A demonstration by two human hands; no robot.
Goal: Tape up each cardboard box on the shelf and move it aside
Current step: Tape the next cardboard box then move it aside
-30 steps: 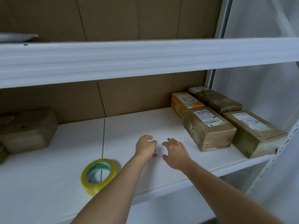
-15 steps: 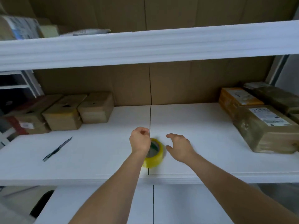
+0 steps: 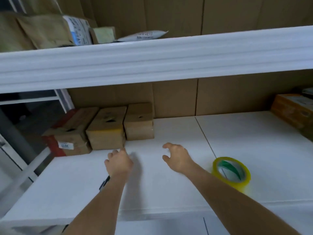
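Three cardboard boxes stand in a row at the back left of the white shelf (image 3: 169, 192): a red-edged box (image 3: 67, 138), a middle box (image 3: 105, 131) and a right box (image 3: 139, 123). My left hand (image 3: 119, 162) hovers just in front of the middle box, fingers loosely curled, holding nothing. My right hand (image 3: 177, 157) hovers over the bare shelf with fingers spread and empty. A yellow tape roll (image 3: 231, 172) lies on the shelf to the right of my right forearm. A dark knife or pen (image 3: 104, 183) peeks out beside my left forearm, mostly hidden.
An orange box (image 3: 294, 111) sits at the far right edge of the shelf. The upper shelf (image 3: 152, 58) overhangs closely above and carries padded envelopes and parcels (image 3: 50, 31). Brown cardboard lines the back wall. A grey upright post (image 3: 15, 138) stands at left.
The view has swung left: the right-hand boxes slid out of view and the left boxes came close. Both hands moved left past the tape roll, which now lies to their right.
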